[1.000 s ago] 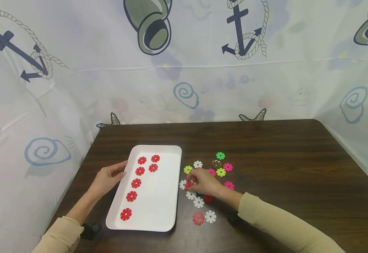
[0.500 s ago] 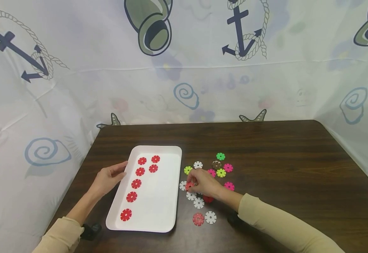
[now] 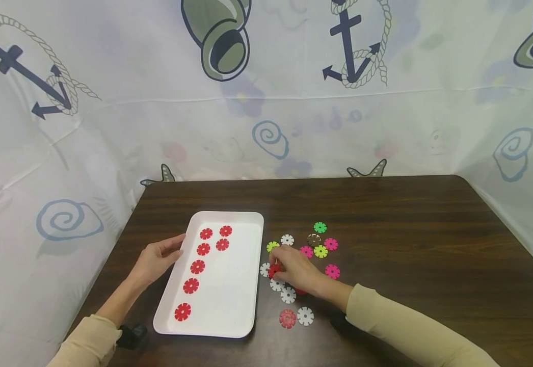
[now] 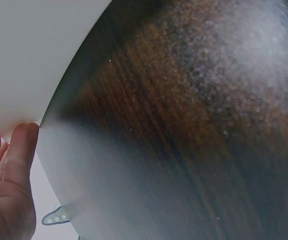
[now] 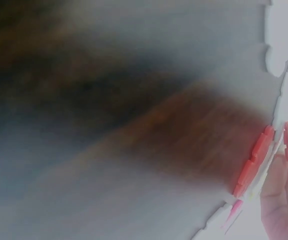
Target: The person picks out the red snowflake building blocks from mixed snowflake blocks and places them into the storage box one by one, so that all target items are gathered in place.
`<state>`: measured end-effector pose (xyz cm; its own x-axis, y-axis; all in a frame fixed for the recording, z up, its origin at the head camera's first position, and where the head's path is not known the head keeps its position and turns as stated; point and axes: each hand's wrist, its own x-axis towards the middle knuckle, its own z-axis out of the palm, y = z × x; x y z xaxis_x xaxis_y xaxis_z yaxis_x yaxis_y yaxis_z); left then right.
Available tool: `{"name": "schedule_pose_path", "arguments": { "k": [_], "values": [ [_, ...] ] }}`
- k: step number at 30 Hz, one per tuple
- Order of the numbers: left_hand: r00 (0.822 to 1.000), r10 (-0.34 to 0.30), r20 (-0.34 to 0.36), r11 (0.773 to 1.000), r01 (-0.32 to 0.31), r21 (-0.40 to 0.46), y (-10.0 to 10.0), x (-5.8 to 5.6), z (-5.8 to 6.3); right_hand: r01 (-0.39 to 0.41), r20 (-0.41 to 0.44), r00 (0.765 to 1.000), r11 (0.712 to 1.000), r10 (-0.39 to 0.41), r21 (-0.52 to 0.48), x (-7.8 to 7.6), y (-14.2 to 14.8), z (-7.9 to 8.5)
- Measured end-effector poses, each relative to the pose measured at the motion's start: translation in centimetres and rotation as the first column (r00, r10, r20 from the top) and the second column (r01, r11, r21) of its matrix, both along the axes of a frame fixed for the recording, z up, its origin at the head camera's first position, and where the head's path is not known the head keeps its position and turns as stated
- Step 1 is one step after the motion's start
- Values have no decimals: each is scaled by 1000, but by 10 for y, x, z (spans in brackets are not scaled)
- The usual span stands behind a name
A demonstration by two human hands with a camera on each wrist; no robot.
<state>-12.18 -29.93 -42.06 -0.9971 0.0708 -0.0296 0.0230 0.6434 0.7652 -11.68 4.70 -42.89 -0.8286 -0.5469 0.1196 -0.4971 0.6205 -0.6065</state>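
Note:
My left hand [image 3: 154, 262] touches the left rim of the white tray [image 3: 236, 306], with straight fingertips right at its edge in the left wrist view [image 4: 14, 170]. Several red notched interlocking discs [image 3: 197, 266] lie flat in the tray's left half. To the right of the tray, my right hand [image 3: 297, 267] pinches a red interlocking disc [image 3: 274, 270] between thumb and fingers, low over the loose pile. Beneath and around that hand lie white discs [image 3: 288, 295]. Another red disc [image 5: 253, 162], partly hidden in the head view, shows beside the fingers in the right wrist view.
Behind the right hand are pink [image 3: 331, 244], yellow [image 3: 320, 251], green [image 3: 320, 227] and brown discs [image 3: 314, 240]. A pale red disc [image 3: 287, 318] lies near the front. All stand on a dark wooden table [image 3: 431, 244] before a patterned curtain [image 3: 294, 127].
My right hand has shifted slightly forward and left over the pile, and the pinched red disc has tilted a little. My left hand stays at the tray.

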Motion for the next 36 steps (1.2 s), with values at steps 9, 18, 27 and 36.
{"name": "schedule_pose_path", "arguments": {
  "k": [9, 18, 27, 36],
  "values": [
    [1000, 9, 10, 1000, -9, 2, -1, 0, 0, 47, 171, 985, 994, -30, -98, -4, 3, 3],
    [1000, 7, 0, 1000, -7, 5, -2, 0, 1, 140, 302, 952, 945, -46, -297, -18, 3, 21],
    [1000, 6, -11, 1000, -6, 7, -3, 0, -1, 133, 307, 951, 933, -26, -334, -30, -32, 32],
    [1000, 3, 0, 1000, -3, 15, -2, -1, -1, 82, 306, 952, 958, 6, -274, -41, -79, 29]
  ]
}}
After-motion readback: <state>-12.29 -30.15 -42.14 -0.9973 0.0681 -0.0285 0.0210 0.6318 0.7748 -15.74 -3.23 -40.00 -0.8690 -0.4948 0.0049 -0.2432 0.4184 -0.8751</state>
